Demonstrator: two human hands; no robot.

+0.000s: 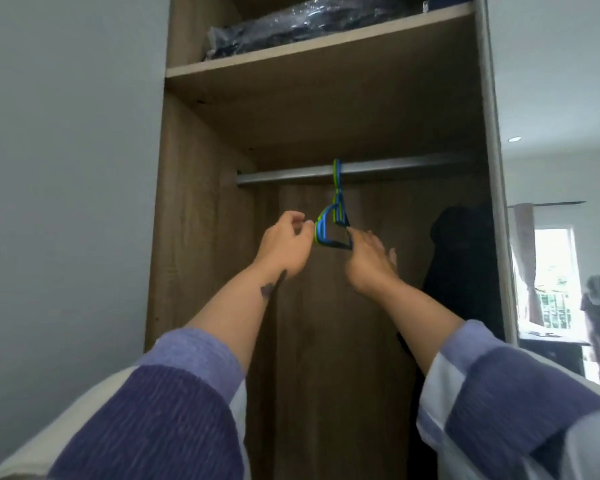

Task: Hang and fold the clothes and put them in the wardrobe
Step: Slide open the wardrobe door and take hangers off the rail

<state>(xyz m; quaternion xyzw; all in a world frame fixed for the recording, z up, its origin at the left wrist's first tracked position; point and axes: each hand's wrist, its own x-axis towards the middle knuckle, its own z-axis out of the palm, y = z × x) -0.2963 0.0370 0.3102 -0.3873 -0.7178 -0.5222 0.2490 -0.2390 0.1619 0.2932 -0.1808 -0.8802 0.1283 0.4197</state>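
Inside the open wardrobe (201,209), at about twelve o'clock from our raised arms, we see a bunch of blue and green hangers (334,221) hooked over the metal rail (395,168). The hangers hang nearly edge-on to us, near the rail's left half.

Our left hand (284,247) is at nine o'clock of the hangers, its fingers (300,225) curled narrow, with the tips just beside the hangers' left edge; we cannot tell whether they touch it. Our right hand (369,263) is at four o'clock of the hangers, with its forefinger reaching up to the bunch's lower right corner and touching it, while the other fingers spread loosely. Neither hand shows a clear grip.

At three o'clock from the hangers, a dark garment (461,258) hangs against the wardrobe's right side. At twelve o'clock, above the rail, the upper shelf (291,60) carries dark clothes wrapped in clear plastic (291,26). Purple and white sleeves (160,410) cover our forearms.
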